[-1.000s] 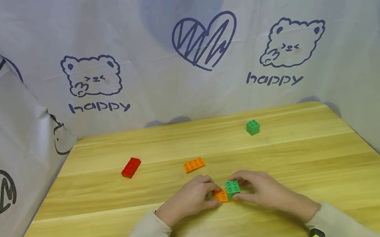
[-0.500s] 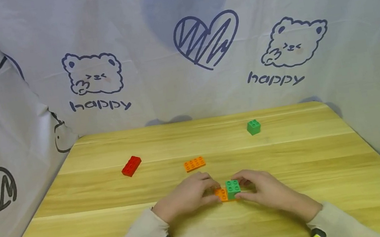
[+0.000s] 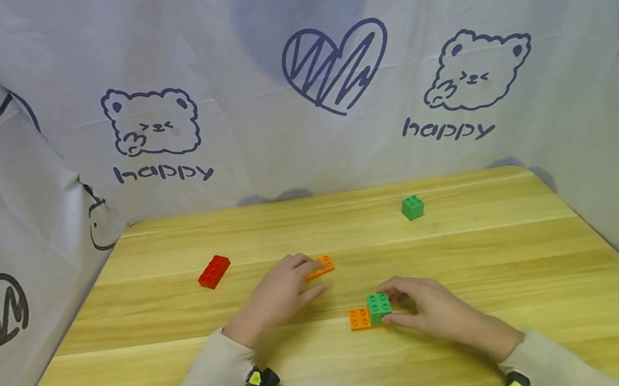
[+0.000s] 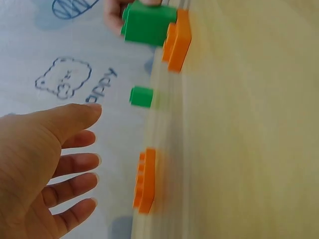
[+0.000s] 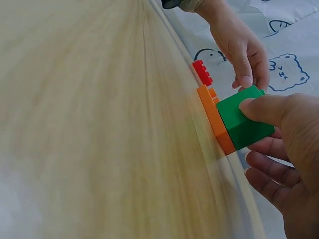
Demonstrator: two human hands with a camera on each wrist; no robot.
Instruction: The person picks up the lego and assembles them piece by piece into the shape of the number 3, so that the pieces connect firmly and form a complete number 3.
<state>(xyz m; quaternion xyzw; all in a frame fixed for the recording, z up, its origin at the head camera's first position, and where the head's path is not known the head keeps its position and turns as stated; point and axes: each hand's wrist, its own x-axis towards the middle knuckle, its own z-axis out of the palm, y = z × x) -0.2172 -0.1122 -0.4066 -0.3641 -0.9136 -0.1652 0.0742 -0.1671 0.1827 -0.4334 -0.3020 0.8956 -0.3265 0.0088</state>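
Note:
My right hand (image 3: 435,307) pinches a green square building brick (image 3: 379,308) between thumb and fingers. That brick sits on the right half of a flat orange brick (image 3: 359,319), whose left studs are bare. My left hand (image 3: 276,296), fingers apart and holding nothing, hovers by a second flat orange brick (image 3: 325,263) and partly hides it in the head view. In the left wrist view a gap shows between this hand (image 4: 55,164) and the orange brick (image 4: 145,180). The right wrist view shows my thumb lying on the side of the green brick (image 5: 241,119).
A red brick (image 3: 214,271) lies to the left on the wooden table (image 3: 162,372). Another green square brick (image 3: 412,207) stands toward the back right. A white cloth (image 3: 255,148) printed with bears and hearts hangs behind the table and along its sides.
My left hand has let go of the near orange brick and moved forward and left to the second orange brick. The right hand has stayed on the green brick.

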